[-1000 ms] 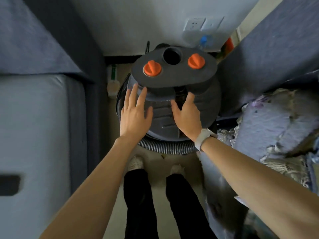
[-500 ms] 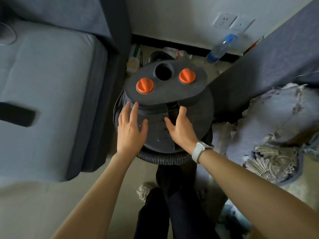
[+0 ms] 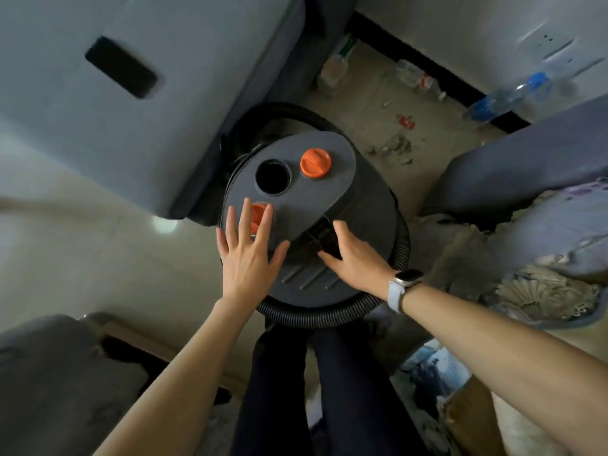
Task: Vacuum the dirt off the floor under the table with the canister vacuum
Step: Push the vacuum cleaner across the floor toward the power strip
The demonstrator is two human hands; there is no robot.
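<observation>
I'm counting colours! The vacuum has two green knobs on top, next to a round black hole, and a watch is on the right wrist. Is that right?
Nearly. The knobs are orange, not green: the head view shows one orange knob fully and the other partly under the left hand. The vacuum, the black hole and the watch are as you said.
</observation>
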